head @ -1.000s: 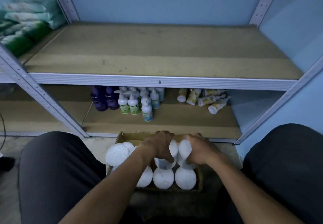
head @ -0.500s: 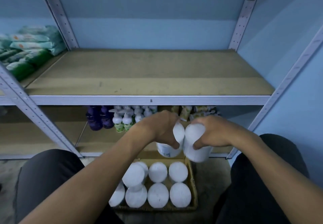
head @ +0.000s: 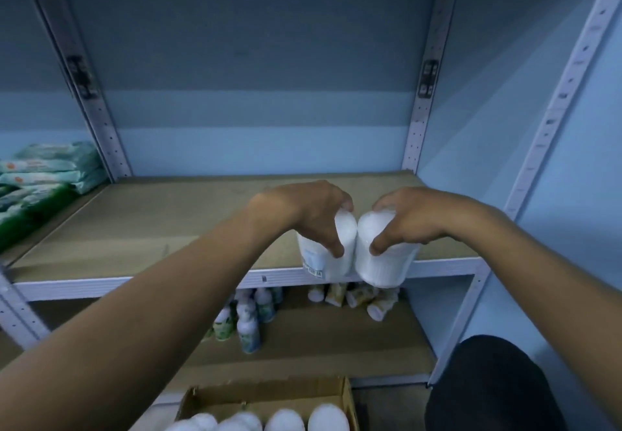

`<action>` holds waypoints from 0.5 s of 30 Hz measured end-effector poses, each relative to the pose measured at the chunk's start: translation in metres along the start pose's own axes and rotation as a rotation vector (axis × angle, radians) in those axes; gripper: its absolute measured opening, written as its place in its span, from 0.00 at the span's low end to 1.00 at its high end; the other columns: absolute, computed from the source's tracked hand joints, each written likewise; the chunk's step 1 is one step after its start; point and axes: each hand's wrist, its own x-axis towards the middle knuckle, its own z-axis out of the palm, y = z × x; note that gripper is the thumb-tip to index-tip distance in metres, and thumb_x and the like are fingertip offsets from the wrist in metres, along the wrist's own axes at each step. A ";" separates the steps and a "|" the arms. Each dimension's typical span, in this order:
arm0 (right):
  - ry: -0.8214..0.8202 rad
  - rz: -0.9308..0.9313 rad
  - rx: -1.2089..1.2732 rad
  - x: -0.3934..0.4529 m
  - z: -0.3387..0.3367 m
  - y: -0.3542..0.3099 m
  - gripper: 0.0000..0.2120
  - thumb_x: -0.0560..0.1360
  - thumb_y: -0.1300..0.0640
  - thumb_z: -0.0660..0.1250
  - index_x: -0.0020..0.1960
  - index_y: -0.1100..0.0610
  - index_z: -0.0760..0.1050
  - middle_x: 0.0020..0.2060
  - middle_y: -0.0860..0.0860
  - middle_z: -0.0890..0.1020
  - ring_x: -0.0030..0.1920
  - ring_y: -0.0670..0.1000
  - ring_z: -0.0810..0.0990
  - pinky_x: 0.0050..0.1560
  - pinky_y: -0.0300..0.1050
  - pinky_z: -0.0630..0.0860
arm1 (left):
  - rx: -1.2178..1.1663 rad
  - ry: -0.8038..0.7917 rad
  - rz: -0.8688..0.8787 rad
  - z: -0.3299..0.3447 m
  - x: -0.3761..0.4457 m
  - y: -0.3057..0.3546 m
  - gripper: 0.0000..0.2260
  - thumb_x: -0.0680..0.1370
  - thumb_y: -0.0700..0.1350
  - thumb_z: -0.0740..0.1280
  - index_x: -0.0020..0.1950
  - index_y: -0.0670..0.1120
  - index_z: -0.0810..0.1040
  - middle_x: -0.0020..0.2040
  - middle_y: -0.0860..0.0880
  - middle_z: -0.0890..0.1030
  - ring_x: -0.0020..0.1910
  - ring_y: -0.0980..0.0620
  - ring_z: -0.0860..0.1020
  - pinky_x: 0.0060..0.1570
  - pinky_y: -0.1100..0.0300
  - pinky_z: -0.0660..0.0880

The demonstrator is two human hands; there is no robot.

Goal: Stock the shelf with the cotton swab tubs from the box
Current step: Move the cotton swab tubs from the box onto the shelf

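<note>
I have the left hand [head: 303, 215] grasping one cotton swab tub [head: 314, 255] from above, fingers curled over its lid, and the right hand [head: 404, 218] grasping a second tub [head: 383, 262] likewise, the two tubs touching and hanging at the front edge of the shelf [head: 168, 228]. I judge both should travel further in over the board and land upright before release. More tubs wait in the box [head: 262, 393] below.

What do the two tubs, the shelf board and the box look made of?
Left tub and right tub: likely smooth white or clear plastic, faintly glossy, the left one carrying a label. Shelf board: matte brown, probably fibreboard, in a pale metal frame. Box: corrugated cardboard, judging by its raw brown flaps.
</note>
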 end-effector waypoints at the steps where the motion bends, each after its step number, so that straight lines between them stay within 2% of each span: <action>1: 0.005 0.005 -0.002 0.005 -0.004 0.002 0.36 0.63 0.40 0.79 0.68 0.47 0.74 0.58 0.49 0.78 0.50 0.53 0.81 0.48 0.50 0.84 | 0.003 -0.007 -0.007 -0.004 0.007 0.000 0.38 0.63 0.62 0.76 0.71 0.57 0.70 0.66 0.56 0.75 0.61 0.50 0.76 0.58 0.51 0.77; 7: 0.017 0.055 -0.007 0.034 -0.014 0.013 0.36 0.65 0.42 0.79 0.70 0.50 0.73 0.62 0.51 0.77 0.55 0.55 0.79 0.48 0.52 0.84 | -0.006 -0.030 -0.019 -0.013 0.040 0.006 0.36 0.66 0.61 0.77 0.71 0.54 0.71 0.66 0.55 0.76 0.62 0.50 0.75 0.60 0.56 0.75; 11: 0.025 0.098 -0.005 0.049 -0.014 0.022 0.38 0.64 0.42 0.79 0.71 0.50 0.71 0.63 0.51 0.76 0.55 0.56 0.79 0.49 0.52 0.84 | 0.023 -0.040 -0.013 -0.013 0.058 0.007 0.36 0.67 0.62 0.76 0.72 0.55 0.71 0.69 0.54 0.74 0.65 0.49 0.74 0.62 0.55 0.74; 15: 0.009 0.137 -0.002 0.054 -0.012 0.027 0.38 0.66 0.43 0.78 0.72 0.53 0.71 0.63 0.52 0.76 0.56 0.56 0.79 0.50 0.53 0.84 | -0.008 -0.063 -0.009 -0.009 0.072 0.008 0.35 0.68 0.59 0.76 0.73 0.54 0.70 0.69 0.54 0.74 0.65 0.49 0.74 0.60 0.57 0.73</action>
